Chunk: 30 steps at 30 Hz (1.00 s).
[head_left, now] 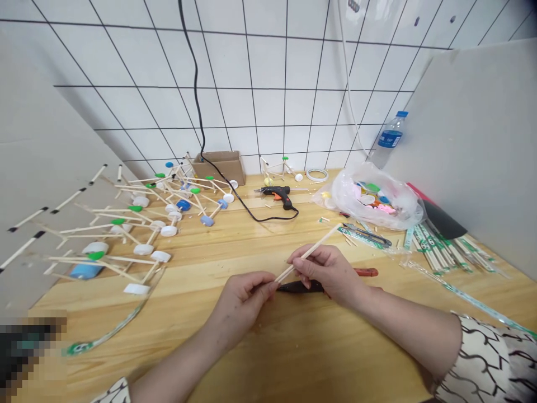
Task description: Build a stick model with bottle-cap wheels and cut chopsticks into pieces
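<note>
Holding a thin wooden stick (pixel 319 244) between both hands, the person works low over the wooden table (pixel 293 352), as seen from the head camera. The stick slants up and away to the right, its far end free above the tabletop. The left hand (pixel 245 296) pinches the near end between thumb and fingertips, the other fingers curled in. The right hand (pixel 329 271) grips the stick a little further along, fingers pressed together and bent around it. Just under the right hand lies a dark tool (pixel 298 287) with a red handle, flat on the table.

Further back, a black glue gun (pixel 279 193) rests on its cable near a cardboard box (pixel 220 165). To the left spreads a row of stick frames (pixel 146 218) tipped with white, green and blue bottle caps. On the right, a clear plastic bag (pixel 369 204) holds coloured caps, with a water bottle (pixel 390 137) behind it and wrapped chopsticks (pixel 444 249) beside it.
</note>
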### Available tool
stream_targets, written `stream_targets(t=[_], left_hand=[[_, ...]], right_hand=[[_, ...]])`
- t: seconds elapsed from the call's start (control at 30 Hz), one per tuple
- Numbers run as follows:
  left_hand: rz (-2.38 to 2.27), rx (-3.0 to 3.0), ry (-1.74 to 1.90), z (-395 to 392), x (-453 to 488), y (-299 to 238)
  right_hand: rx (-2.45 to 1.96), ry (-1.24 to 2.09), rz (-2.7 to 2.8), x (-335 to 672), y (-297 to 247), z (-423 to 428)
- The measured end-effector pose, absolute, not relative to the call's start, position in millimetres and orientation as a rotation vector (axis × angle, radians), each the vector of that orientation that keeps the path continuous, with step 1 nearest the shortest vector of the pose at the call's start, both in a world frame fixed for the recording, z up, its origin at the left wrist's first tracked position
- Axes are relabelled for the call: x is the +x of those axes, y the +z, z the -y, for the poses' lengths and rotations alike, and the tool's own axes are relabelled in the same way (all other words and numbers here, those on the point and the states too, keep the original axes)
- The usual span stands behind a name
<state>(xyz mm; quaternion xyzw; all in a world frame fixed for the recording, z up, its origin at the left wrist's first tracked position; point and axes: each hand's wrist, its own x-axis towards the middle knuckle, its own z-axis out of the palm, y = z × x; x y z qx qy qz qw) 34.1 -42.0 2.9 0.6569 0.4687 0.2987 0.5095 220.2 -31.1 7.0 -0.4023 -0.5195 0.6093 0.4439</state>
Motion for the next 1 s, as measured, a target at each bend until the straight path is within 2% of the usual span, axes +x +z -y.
stream_targets(t=[0.47,0.7,1.0], left_hand=[[-1.248,1.610,0.892,35.3,35.3,7.6],[-1.280,1.571,0.846,30.6,34.9,5.4],[-1.269,1.712,0.782,8.2,50.3,17.9]], right_hand=[[-1.108,1.356,1.363,209.8,16.9,9.7],[-1.062,1.452,1.335,214.3,15.9,7.7],[-0.984,1.354,1.238,240.3,18.9,-9.6]])
